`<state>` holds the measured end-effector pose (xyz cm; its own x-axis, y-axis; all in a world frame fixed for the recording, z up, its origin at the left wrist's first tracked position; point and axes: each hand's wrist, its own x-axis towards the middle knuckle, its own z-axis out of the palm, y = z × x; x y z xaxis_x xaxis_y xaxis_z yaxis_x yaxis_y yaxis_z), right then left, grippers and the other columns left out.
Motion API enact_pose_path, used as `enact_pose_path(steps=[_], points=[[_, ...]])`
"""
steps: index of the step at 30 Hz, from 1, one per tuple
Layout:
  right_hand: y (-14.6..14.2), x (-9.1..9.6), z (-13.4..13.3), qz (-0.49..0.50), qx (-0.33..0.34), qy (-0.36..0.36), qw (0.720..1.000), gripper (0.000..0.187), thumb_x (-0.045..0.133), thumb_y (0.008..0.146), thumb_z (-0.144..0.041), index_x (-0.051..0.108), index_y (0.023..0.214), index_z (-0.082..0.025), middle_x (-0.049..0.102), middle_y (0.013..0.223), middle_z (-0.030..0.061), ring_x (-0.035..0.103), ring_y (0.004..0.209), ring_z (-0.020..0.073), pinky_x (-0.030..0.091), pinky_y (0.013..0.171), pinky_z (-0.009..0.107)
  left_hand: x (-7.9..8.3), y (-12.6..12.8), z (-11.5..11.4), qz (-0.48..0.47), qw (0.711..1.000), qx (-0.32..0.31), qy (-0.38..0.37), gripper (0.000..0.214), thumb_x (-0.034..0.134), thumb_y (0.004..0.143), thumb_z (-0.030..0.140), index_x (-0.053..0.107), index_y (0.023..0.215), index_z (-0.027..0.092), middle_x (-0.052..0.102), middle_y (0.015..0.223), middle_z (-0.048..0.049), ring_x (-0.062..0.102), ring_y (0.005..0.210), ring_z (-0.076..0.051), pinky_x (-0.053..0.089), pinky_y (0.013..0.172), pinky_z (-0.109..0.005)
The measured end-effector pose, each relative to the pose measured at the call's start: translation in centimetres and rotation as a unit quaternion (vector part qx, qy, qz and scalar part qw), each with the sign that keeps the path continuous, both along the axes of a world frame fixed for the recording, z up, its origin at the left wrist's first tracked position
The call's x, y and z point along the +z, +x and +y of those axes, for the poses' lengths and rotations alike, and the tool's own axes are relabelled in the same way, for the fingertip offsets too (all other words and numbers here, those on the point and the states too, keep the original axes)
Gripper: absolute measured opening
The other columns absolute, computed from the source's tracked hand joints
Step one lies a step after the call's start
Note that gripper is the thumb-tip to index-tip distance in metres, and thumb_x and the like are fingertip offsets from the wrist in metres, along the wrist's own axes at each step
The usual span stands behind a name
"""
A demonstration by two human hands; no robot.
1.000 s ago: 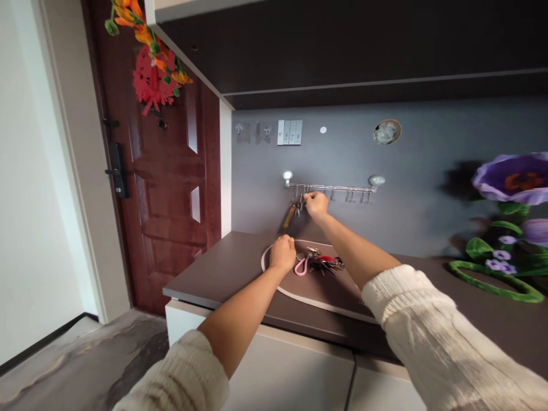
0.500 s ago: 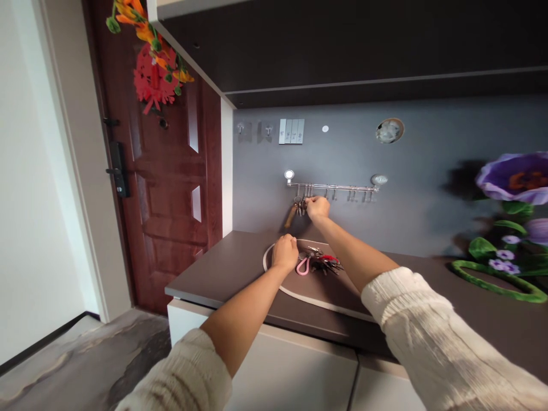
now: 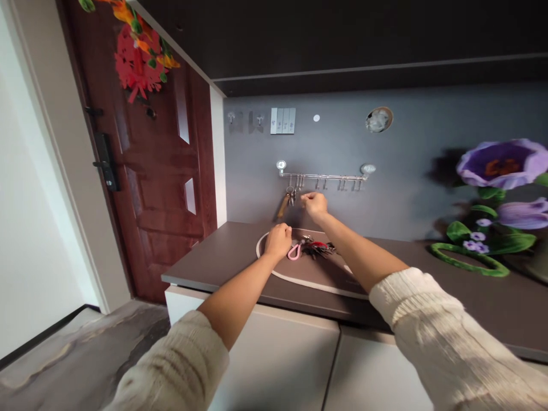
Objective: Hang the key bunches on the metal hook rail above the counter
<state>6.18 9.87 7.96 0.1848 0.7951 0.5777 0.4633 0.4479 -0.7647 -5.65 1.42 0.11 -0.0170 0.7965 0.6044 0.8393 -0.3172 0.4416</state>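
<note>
My right hand (image 3: 314,204) is raised just right of a small bunch of keys (image 3: 291,196) with a tan tag (image 3: 283,205). The keys hang at the left end of a clear hook rail (image 3: 323,176) on the wall. Its fingers are bent and slightly apart, with nothing visible in them. Over the left part of an oval brown mat (image 3: 317,285) with a pale rim, my left hand (image 3: 278,241) is closed; whatever it may hold is hidden. Beside it on the mat lie a pink loop (image 3: 294,252) and a pile of keys (image 3: 317,248) with a red piece.
A dark overhead cabinet (image 3: 342,40) spans the top. Purple fabric flowers (image 3: 500,165) stand on the counter (image 3: 406,268) at right. At left is a red-brown door (image 3: 158,188) with hanging decorations. Switches (image 3: 283,121) and two small hooks are on the wall.
My right hand has drawn away from the hanging keys, which stay on the rail. My left hand stays closed over the mat. The view has shifted slightly right and down.
</note>
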Motion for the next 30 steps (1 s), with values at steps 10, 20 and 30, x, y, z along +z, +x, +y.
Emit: enact_pose_path(steps=[10, 20, 30], points=[[4.6, -5.3, -7.1, -0.084, 0.095, -0.032, 0.991, 0.015, 0.056, 0.068, -0.027, 0.062, 0.076, -0.015, 0.063, 0.067, 0.0017, 0.054, 0.057, 0.0108, 0.043, 0.060, 0.025, 0.2, 0.3, -1.5, 0.092, 0.991, -0.087, 0.036, 0.021, 0.039, 0.083, 0.025, 0.058, 0.081, 0.017, 0.061, 0.085, -0.0058, 0.052, 0.085, -0.017, 0.039, 0.077, -0.029], [7.6, -6.8, -11.3, -0.296, 0.042, -0.039, 0.954, 0.012, 0.054, 0.073, -0.020, 0.066, 0.074, -0.017, 0.065, 0.070, 0.0026, 0.055, 0.062, 0.0126, 0.039, 0.064, 0.023, 0.2, 0.8, -2.7, 0.168, 0.975, -0.143, 0.027, 0.018, 0.045, 0.080, 0.026, 0.062, 0.080, 0.019, 0.059, 0.088, -0.0052, 0.051, 0.088, -0.017, 0.040, 0.080, -0.030], [7.4, -7.2, -10.6, -0.447, 0.052, -0.010, 0.893, 0.022, 0.053, 0.078, -0.030, 0.069, 0.085, -0.016, 0.068, 0.086, 0.0083, 0.059, 0.077, 0.0173, 0.039, 0.070, 0.023, -0.1, 0.6, -2.1, 0.188, 0.969, -0.155, 0.043, 0.018, 0.045, 0.077, 0.021, 0.063, 0.078, 0.019, 0.061, 0.085, -0.0047, 0.052, 0.086, -0.018, 0.041, 0.078, -0.030]])
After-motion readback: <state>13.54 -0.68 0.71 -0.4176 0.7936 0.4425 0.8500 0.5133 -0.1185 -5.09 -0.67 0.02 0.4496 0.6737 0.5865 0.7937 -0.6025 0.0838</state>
